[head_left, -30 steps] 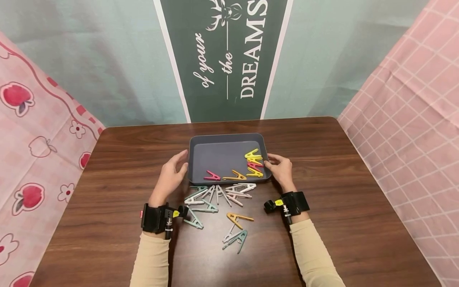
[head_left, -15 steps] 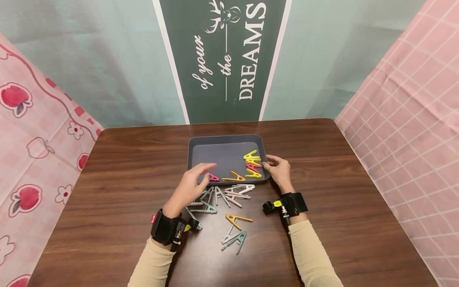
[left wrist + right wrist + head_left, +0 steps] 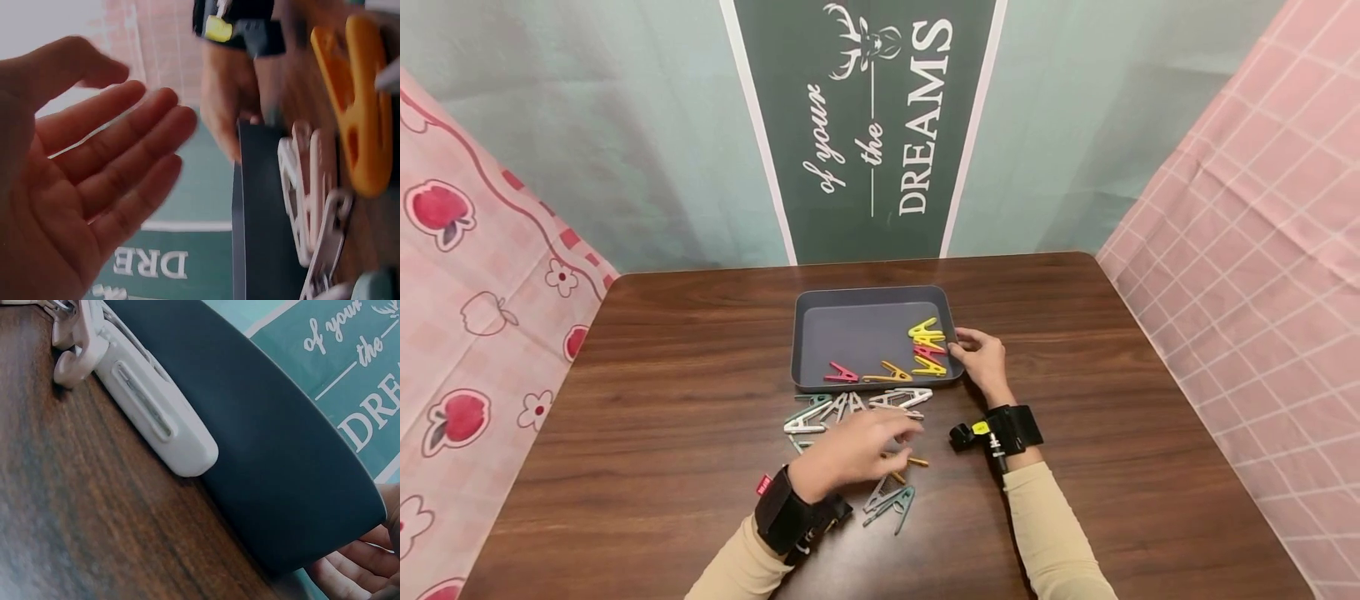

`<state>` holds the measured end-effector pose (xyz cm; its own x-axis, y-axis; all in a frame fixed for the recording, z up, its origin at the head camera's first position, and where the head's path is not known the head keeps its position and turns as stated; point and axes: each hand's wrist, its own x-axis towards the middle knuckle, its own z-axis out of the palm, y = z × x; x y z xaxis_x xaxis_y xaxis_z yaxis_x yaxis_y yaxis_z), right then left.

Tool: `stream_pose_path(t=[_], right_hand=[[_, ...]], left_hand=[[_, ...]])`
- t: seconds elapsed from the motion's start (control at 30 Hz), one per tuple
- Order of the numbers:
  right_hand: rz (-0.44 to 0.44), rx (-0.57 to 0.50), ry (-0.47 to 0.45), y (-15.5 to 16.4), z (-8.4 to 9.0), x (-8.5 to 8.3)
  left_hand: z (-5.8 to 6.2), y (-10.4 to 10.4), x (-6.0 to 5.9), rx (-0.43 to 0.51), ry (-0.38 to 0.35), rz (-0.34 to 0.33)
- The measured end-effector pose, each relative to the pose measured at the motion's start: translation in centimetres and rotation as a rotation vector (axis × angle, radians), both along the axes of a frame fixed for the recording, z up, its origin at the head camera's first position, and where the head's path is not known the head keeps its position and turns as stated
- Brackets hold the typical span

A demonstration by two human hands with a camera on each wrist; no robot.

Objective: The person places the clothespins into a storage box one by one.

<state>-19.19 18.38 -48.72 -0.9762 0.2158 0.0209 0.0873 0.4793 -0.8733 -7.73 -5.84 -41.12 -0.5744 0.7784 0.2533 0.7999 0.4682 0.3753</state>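
Note:
A dark grey tray [image 3: 795, 350] sits mid-table and holds yellow and red clothespins [image 3: 928, 350], a pink one [image 3: 841, 374] and an orange one [image 3: 887, 372]. In front of it lies a pile of white and green clothespins [image 3: 842, 408]. My left hand [image 3: 859, 446] hovers open over this pile, above an orange clothespin [image 3: 913, 461]; the left wrist view shows its fingers [image 3: 125, 162] straight, holding nothing, beside that orange clothespin [image 3: 359, 106]. My right hand [image 3: 976, 357] grips the tray's right rim, with its fingers [image 3: 356, 575] at the tray wall [image 3: 269, 469].
A green and a white clothespin [image 3: 891, 500] lie nearer to me on the brown wooden table [image 3: 662, 400]. A white clothespin [image 3: 150, 406] rests against the tray's front wall. Cloth backdrops, one with a green banner [image 3: 865, 125], enclose the table.
My left hand left the tray's left edge, passed over its front and came down toward me over the pile. The right hand stayed on the tray's rim.

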Motion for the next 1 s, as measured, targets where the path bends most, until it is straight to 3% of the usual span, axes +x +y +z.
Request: stream_pose_path(t=[0.2,0.47,0.8,1.0], right_hand=[[0.003,0.006,-0.001,-0.1,0.1,0.0],[0.015,-0.01,-0.009,-0.1,0.1,0.1],[0.013,-0.01,-0.008,-0.1,0.2,0.2],[0.005,-0.005,-0.002,-0.1,0.3,0.3]], left_hand=[[-0.7,1.8,1.6,-0.184,0.025,-0.052],[-1.4,3.0,2.8,-0.365,0.045,-0.009],[-1.7,3.1,2.9,-0.427,-0.056,0.057],[-2.1,3.3,3.4,-0.431,-0.016,0.068]])
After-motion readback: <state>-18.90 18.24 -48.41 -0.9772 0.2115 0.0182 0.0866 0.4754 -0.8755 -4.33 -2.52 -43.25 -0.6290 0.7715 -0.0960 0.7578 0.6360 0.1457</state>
